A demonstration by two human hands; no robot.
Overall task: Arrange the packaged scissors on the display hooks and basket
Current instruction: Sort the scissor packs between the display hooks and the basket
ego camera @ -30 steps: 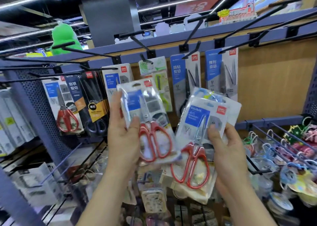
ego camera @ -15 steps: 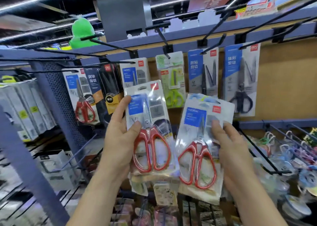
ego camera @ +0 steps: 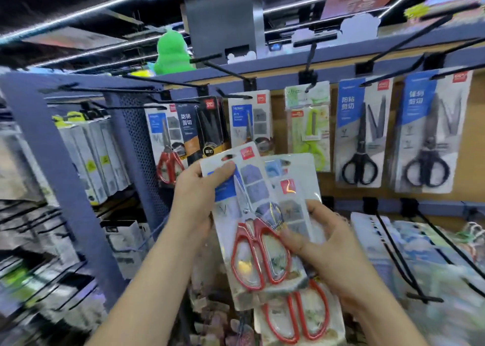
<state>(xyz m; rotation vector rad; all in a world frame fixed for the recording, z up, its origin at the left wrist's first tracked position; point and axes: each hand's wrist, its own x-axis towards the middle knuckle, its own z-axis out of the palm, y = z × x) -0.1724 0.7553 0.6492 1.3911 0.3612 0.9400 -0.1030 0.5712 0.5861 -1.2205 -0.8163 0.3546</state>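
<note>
I hold two packs of red-handled scissors, one over the other, in front of the display. My left hand (ego camera: 195, 201) pinches the top left of the front pack (ego camera: 252, 222), thumb on its face. My right hand (ego camera: 329, 251) grips the rear pack (ego camera: 307, 316) from the right, its fingers also lying across the front pack. The rear pack shows behind and below the front one. Black display hooks (ego camera: 231, 70) jut from the blue rail above. Packs hang there: red scissors (ego camera: 166, 146), green scissors (ego camera: 308, 125), black scissors (ego camera: 360, 133).
More black scissors (ego camera: 430, 133) hang at the far right. Long black hooks (ego camera: 399, 256) with blurred goods stick out at lower right. A blue upright post (ego camera: 60, 167) and perforated panel stand at left, with grey packs (ego camera: 89, 156) beyond. A green plush toy (ego camera: 172, 53) sits above.
The two packs were side by side; now my left hand's pack lies over the right hand's pack. My left hand shifted up to the pack's top. The view swung left.
</note>
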